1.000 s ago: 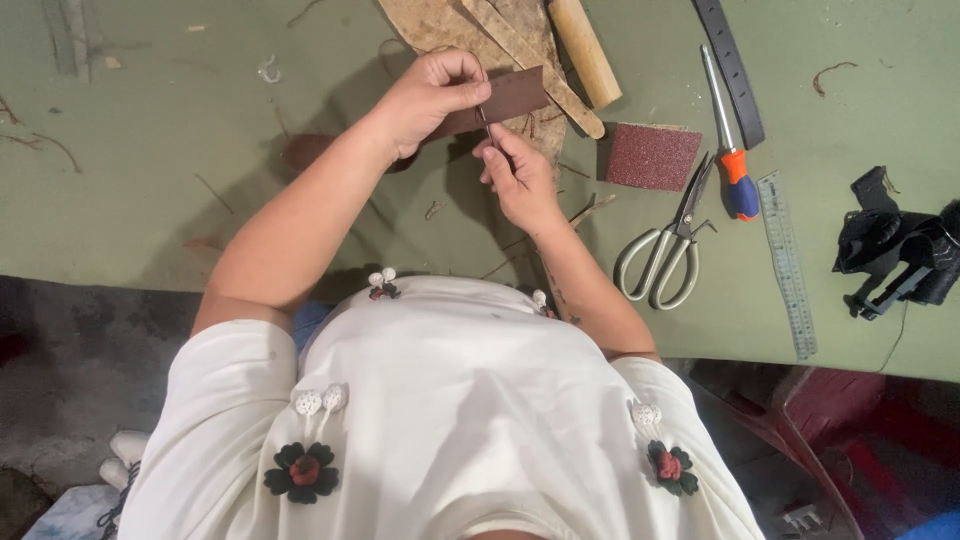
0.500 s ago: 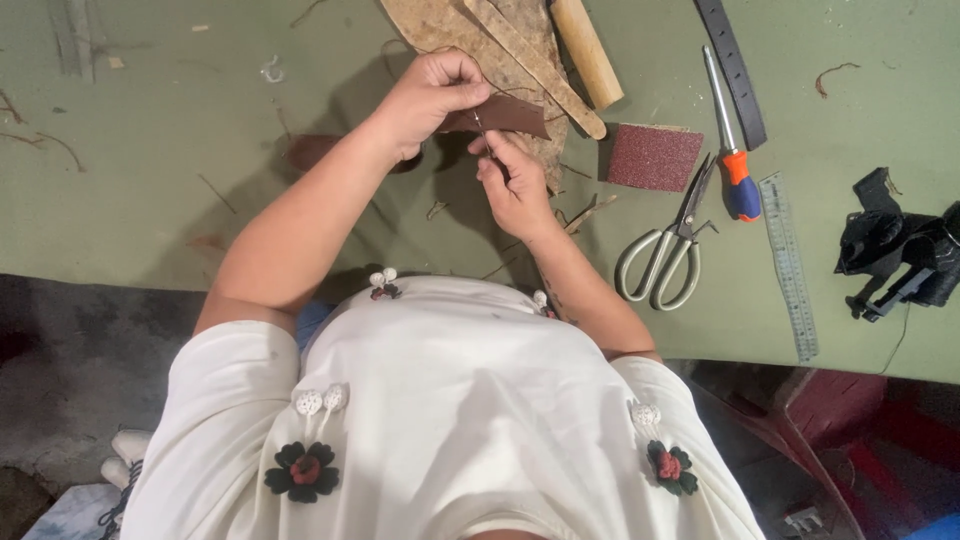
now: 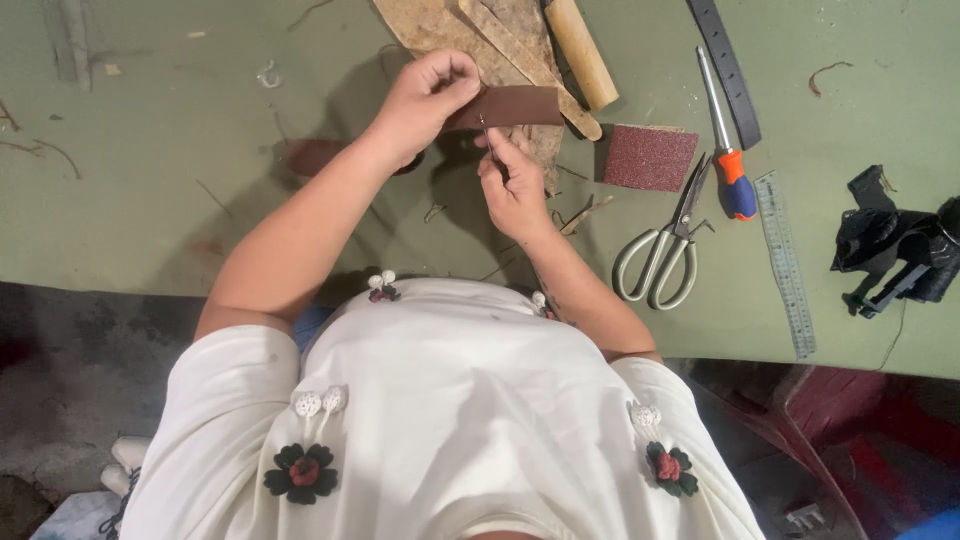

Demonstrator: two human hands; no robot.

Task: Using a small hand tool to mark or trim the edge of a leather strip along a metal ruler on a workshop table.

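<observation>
My left hand [image 3: 428,102] grips a brown leather strap [image 3: 520,106] and holds it level above the green table [image 3: 180,180]. My right hand [image 3: 512,180] sits just below the strap and pinches a thin metal needle [image 3: 483,124] whose tip touches the strap's lower edge. Any thread on the needle is too fine to make out. The strap's left end trails behind my left wrist as a dark brown piece [image 3: 318,156].
Tan leather scraps [image 3: 440,25] and a wooden dowel [image 3: 580,50] lie beyond my hands. To the right are a red-brown sandpaper block [image 3: 650,157], grey-handled scissors [image 3: 665,250], an orange-and-blue screwdriver [image 3: 728,150], a dark strip [image 3: 725,65], a clear ruler [image 3: 785,262] and a black clump [image 3: 895,245].
The strap has levelled out from a slight tilt. My right hand has shifted a little toward the strap, bringing the needle up to its lower edge.
</observation>
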